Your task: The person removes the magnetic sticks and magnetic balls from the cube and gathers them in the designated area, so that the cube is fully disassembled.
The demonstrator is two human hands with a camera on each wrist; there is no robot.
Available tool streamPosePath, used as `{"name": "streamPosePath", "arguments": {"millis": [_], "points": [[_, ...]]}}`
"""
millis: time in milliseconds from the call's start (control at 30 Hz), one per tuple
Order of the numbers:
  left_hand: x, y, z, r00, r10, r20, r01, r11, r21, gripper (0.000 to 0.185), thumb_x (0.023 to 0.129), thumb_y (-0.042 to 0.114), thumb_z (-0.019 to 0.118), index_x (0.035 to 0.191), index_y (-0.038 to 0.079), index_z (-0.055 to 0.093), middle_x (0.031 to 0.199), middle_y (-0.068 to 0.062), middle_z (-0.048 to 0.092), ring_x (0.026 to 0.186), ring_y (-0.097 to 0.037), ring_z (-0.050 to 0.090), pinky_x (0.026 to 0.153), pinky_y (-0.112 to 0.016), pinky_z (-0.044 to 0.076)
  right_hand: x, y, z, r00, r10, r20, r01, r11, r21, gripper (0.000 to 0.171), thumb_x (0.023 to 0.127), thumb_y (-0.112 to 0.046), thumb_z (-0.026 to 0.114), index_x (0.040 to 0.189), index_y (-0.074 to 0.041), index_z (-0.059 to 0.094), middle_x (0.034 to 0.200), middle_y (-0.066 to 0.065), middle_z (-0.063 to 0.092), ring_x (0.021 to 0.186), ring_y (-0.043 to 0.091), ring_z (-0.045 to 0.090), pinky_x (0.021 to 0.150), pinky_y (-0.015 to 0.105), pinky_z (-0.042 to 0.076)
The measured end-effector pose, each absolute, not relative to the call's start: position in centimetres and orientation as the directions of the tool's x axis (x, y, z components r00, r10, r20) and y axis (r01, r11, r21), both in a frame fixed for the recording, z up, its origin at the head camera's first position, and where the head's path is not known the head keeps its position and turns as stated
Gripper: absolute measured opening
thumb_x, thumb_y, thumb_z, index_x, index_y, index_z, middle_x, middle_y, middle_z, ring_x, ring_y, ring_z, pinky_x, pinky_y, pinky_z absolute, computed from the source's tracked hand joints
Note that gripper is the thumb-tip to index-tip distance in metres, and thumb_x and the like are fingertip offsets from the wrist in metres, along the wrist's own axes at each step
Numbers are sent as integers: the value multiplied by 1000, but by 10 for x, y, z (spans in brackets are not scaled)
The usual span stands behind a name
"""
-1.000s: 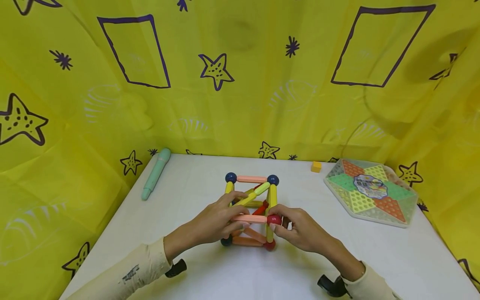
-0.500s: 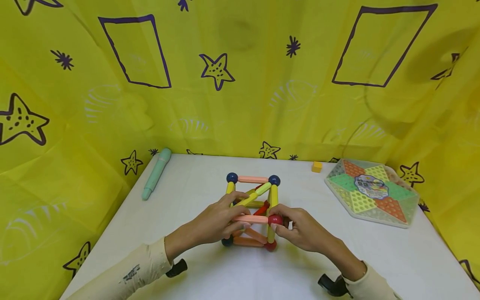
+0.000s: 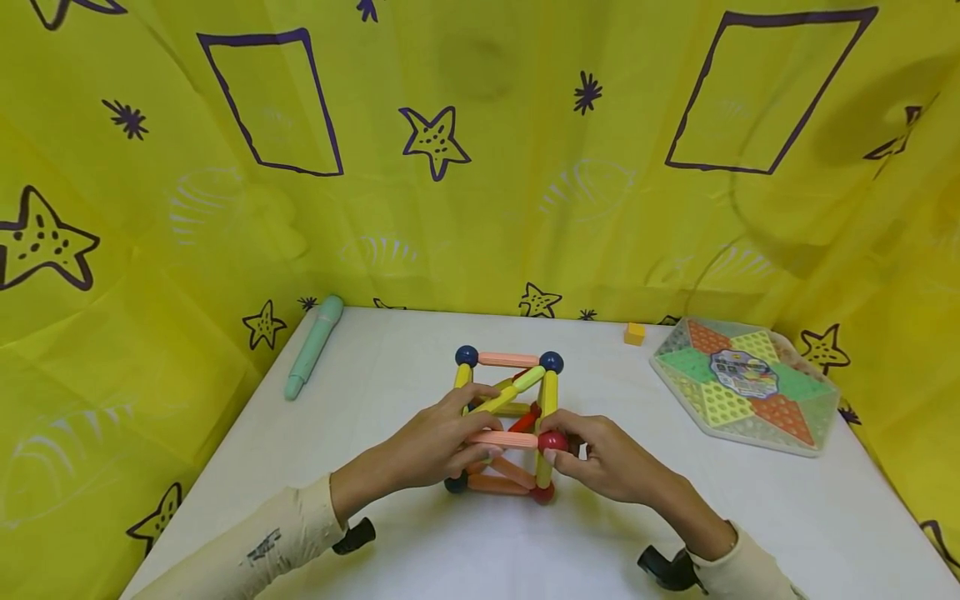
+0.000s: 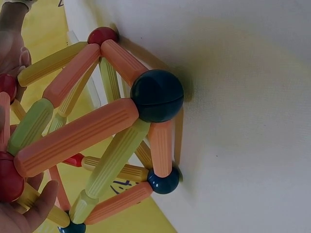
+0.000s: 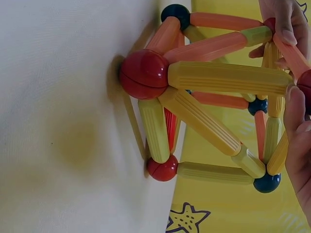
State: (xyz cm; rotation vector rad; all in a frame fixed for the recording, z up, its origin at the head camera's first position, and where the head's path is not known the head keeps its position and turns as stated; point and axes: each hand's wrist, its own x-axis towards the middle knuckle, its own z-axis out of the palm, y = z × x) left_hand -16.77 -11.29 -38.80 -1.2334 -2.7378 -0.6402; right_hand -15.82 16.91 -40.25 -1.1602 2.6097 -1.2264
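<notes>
Yellow starfish-print curtain (image 3: 495, 225) backed a white worktop (image 3: 390, 358). Ball-and-stick frame (image 3: 514, 409) stood mid-worktop. Right hand (image 3: 597, 458) pinched its near-right upper red ball (image 3: 552, 442); left hand (image 3: 437, 442) gripped the near-left upper corner, by the pink stick (image 3: 513, 439). Green tube (image 3: 313, 348) lay far left, hexagonal box (image 3: 745, 386) far right.

Head view: illumination is bright, even and diffuse; edges are mostly crisp. The yellow curtain (image 3: 495, 225) carries a soft shadow at upper right. Lettering on the box label (image 3: 744, 372) is too small to read. Wrist views: exposure is dimmer, colour muted. The desk (image 5: 34, 194) shows soft shadows and a yellowish patch; the large red ball (image 5: 145, 74) carries small glare spots.
</notes>
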Motion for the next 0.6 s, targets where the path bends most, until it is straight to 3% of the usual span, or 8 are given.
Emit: {"name": "streamPosePath", "arguments": {"millis": [333,467,600], "points": [[-167,-112,-389,-664,706,245,742,582,333,26,95,39,68,116,23,69,148,-6,44,125,-23,54,91,-35,56,-158,167,-407,-733,-616,288,-611,409,-678,15,96,-16,68,109,-19,62,81,-13,61,67,0,52,55,23,49],[-167,-112,-389,-671,706,229,736,593,327,26,95,40,68,116,24,68,149,-6,43,128,-25,52,95,-37,55,-156,164,-409,-760,-574,303,-602,448,-661,25,89,-27,78,106,-21,61,79,-14,63,62,-1,50,52,21,47],[-167,-112,-389,-664,712,229,743,592,313,27,96,41,66,116,24,69,149,-7,44,132,-28,51,97,-40,54,-154,161,-410,-768,-539,347,-619,484,-619,28,84,-24,83,103,-20,62,75,-15,62,62,-2,49,52,19,46]]}}
